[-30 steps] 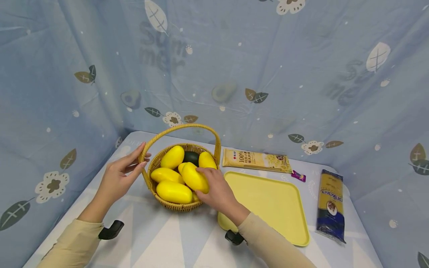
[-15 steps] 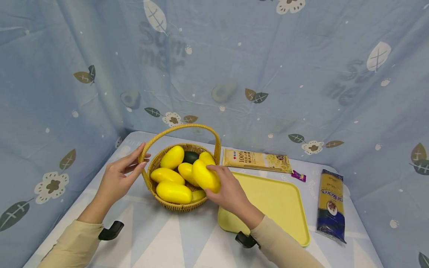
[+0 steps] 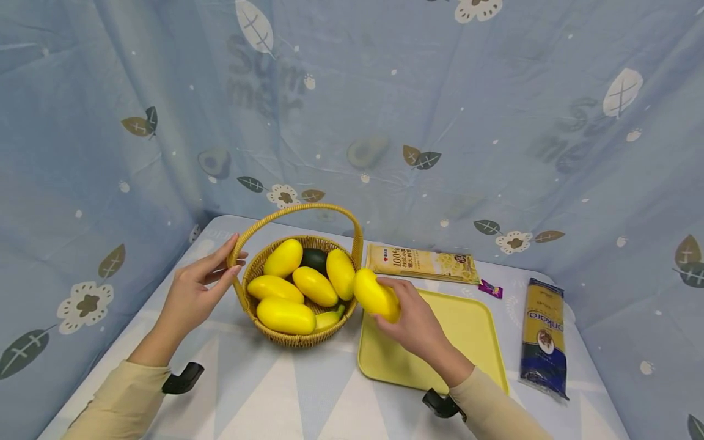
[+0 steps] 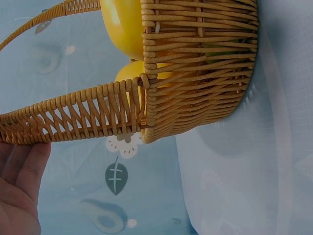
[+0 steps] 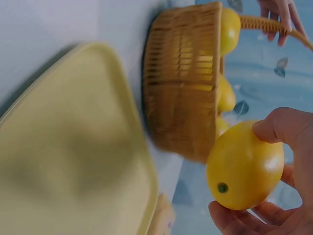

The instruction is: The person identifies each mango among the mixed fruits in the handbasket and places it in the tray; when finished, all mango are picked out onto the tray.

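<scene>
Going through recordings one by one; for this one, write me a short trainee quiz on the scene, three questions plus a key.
1. Fill in: the left hand touches the ____ of the basket.
2. True or false: the right hand holds a yellow fruit.
3. In the head view, the blue-and-gold packet lies where from the tray? A left; B right.

Key: 1 handle; 2 true; 3 B.

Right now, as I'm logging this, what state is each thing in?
Basket: upright, handle up
Left hand: holding handle
Right hand: gripping yellow fruit
Yellow fruit: raised outside basket
Other yellow fruits: in basket
Dark fruit: in basket, partly hidden
Tray: lying flat
Yellow packet: lying flat
Blue-gold packet: lying flat
Purple packet: lying flat
</scene>
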`<state>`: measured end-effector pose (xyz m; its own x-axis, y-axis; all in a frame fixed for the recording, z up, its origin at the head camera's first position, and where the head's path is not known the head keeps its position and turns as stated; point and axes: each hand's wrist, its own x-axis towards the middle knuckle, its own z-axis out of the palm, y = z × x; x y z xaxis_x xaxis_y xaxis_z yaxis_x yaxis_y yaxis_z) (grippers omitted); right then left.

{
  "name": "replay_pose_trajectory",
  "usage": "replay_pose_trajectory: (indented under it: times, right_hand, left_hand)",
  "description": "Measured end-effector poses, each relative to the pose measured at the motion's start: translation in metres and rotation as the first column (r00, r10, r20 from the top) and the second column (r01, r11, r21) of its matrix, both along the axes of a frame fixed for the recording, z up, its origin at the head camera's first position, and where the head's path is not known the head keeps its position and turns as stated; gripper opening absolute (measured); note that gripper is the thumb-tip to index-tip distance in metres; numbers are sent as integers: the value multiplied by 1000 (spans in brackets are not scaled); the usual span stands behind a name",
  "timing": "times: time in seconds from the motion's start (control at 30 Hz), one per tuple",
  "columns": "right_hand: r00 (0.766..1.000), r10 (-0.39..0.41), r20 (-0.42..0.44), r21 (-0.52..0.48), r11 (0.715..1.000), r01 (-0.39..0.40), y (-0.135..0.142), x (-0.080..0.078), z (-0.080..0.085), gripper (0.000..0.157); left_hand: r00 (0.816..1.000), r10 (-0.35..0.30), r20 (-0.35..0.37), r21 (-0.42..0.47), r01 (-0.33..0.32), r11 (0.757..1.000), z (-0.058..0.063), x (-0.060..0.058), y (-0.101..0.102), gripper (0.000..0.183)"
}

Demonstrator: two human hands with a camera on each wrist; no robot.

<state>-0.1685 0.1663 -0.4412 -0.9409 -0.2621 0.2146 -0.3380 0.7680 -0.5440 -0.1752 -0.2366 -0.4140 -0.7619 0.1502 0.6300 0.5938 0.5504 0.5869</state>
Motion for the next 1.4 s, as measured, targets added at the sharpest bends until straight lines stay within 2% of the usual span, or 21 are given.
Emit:
replay_pose_trajectory:
  times: [0.17, 0.37, 0.7, 1.13, 1.4]
  right_hand:
    - [998, -59, 32, 2, 998, 59, 19, -4, -6, 68]
    - [986, -126, 112, 0, 992, 126, 35, -17, -24, 69]
    - [978, -150, 147, -17, 988, 154, 37, -35, -53, 68]
    - [969, -176, 174, 13, 984, 176, 27, -40, -61, 65]
    - [974, -164, 157, 17, 986, 163, 26, -40, -61, 65]
  left_hand:
    - [1000, 3, -1, 1, -3, 1000, 0, 0, 0, 77]
    - [1000, 3, -3, 5, -3, 1000, -2, -1, -1, 77]
    - [1000, 1, 5, 4, -1, 1000, -1, -1, 0, 78]
    - [1000, 15, 11, 1, -15, 1000, -2, -1, 0, 76]
    - [1000, 20, 17, 7, -20, 1000, -2, -1, 1, 76]
